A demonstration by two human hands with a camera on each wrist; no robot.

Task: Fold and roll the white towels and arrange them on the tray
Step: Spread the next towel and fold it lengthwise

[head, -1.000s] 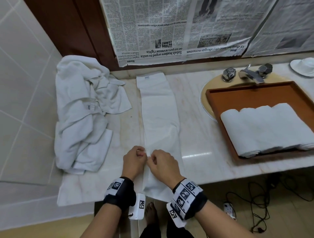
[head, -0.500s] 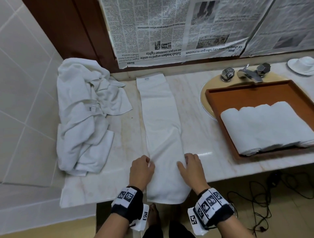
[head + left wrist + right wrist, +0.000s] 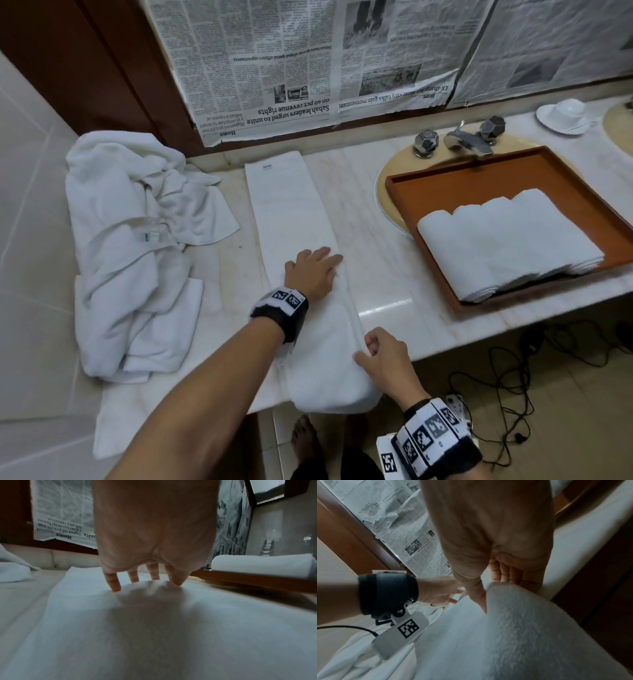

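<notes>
A long folded white towel (image 3: 294, 219) lies lengthwise on the marble desk (image 3: 370, 274), its near end hanging over the front edge. The left hand (image 3: 313, 274) rests flat on the towel's middle, its grip apart, straight fingers (image 3: 113, 582) pressing the cloth. The right hand (image 3: 383, 363) sits at the towel's near right edge, its grip clamped on the folded edge between thumb (image 3: 478, 599) and curled fingers. At right, a brown tray (image 3: 479, 174) lies over the basin and holds a row of rolled white towels (image 3: 507, 243). A heap of unfolded white towels (image 3: 126, 246) lies at the left end of the desk. Newspaper sheets (image 3: 308, 58) cover the wall behind; a chrome tap (image 3: 462, 138) stands beyond the tray.
</notes>
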